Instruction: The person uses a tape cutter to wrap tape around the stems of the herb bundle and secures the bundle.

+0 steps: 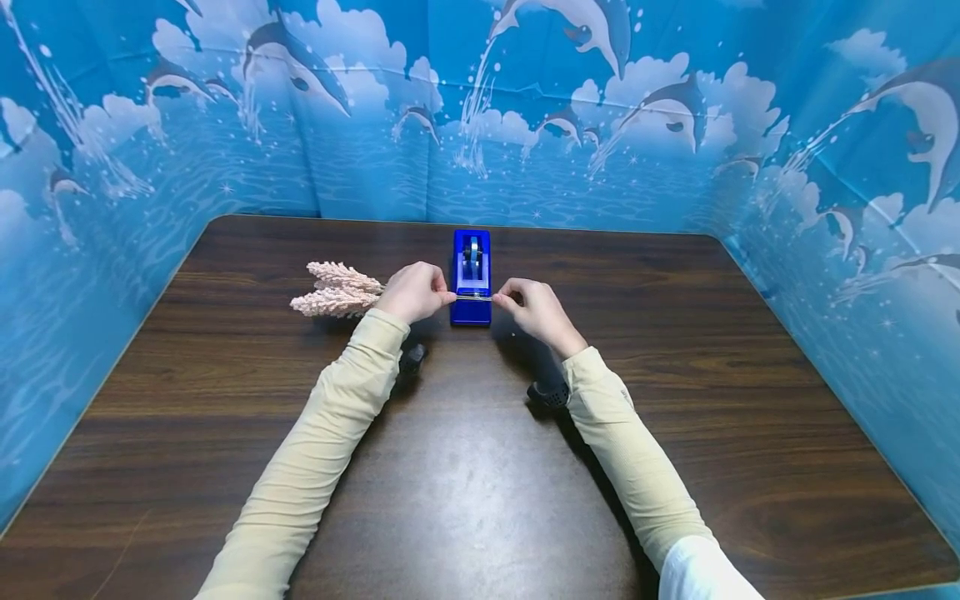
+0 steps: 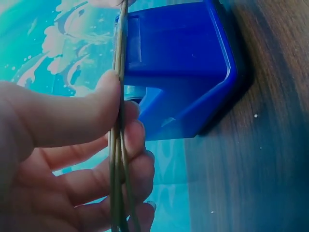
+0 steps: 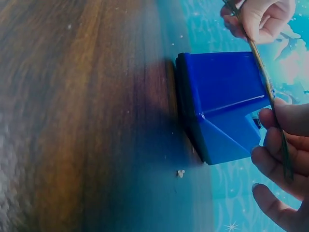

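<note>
A bunch of dried flowers with fluffy pale pink heads [image 1: 339, 292] extends left of my left hand [image 1: 414, 292]. That hand pinches its thin greenish-brown stems [image 2: 119, 63] between thumb and fingers. My right hand [image 1: 536, 312] pinches the stems close to their other end, as the right wrist view shows. Between the hands, the stems run sideways across the front part of a blue tape dispenser [image 1: 471, 313]. They lie at its upper front edge; whether they touch tape there, I cannot tell. A tape roll [image 1: 472, 258] sits in the dispenser's slot.
The dispenser stands on a dark wood-grain table [image 1: 465, 467] near its far edge. Black wrist devices [image 1: 547, 394] show beside both forearms. A small pale crumb [image 3: 180, 173] lies on the tabletop. A blue dolphin-print curtain [image 1: 375, 167] surrounds the back and sides.
</note>
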Available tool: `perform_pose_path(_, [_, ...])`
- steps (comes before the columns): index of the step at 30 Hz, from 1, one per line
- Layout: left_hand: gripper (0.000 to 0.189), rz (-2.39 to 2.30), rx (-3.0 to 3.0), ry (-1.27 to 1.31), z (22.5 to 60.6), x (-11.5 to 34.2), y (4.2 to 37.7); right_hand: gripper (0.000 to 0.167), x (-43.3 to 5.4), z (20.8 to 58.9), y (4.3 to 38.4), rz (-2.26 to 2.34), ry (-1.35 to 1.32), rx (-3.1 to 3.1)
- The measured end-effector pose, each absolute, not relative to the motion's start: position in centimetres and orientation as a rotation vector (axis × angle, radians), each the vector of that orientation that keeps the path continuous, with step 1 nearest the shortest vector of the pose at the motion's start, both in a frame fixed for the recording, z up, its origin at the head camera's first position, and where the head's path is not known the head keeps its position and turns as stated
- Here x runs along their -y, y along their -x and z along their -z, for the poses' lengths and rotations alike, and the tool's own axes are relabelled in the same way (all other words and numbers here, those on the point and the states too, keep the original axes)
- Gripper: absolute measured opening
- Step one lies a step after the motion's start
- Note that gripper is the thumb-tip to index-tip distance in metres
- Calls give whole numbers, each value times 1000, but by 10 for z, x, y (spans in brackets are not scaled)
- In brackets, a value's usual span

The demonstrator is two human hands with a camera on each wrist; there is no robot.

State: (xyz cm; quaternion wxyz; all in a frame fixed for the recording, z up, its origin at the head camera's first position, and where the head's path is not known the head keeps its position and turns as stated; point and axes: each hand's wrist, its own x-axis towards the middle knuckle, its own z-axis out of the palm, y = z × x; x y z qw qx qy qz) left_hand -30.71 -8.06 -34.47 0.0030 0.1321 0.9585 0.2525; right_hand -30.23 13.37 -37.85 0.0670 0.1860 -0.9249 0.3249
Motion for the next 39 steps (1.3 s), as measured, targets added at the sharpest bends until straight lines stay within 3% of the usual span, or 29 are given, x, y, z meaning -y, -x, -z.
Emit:
perform_pose_path(9, [24, -725, -2973, -436, 349, 83, 309, 13, -134, 379, 300, -969, -625, 2699])
perform_pose_path(13, [48, -673, -2808, -407, 344, 87, 311, 13, -136, 379, 302, -1069, -636, 2749])
perform_pose_path(16, [61, -626, -2747, -390, 344, 89, 312, 23, -136, 379, 305, -1096, -611, 2834])
perform_pose_path(21, [52, -638, -2834, -371, 344, 89, 313, 39, -135, 377, 308, -1052, -590, 2893])
perform_pose_path(39, [30, -736, -2965, -244, 341, 84, 305, 17, -130, 377, 300, -1053, -495, 2794])
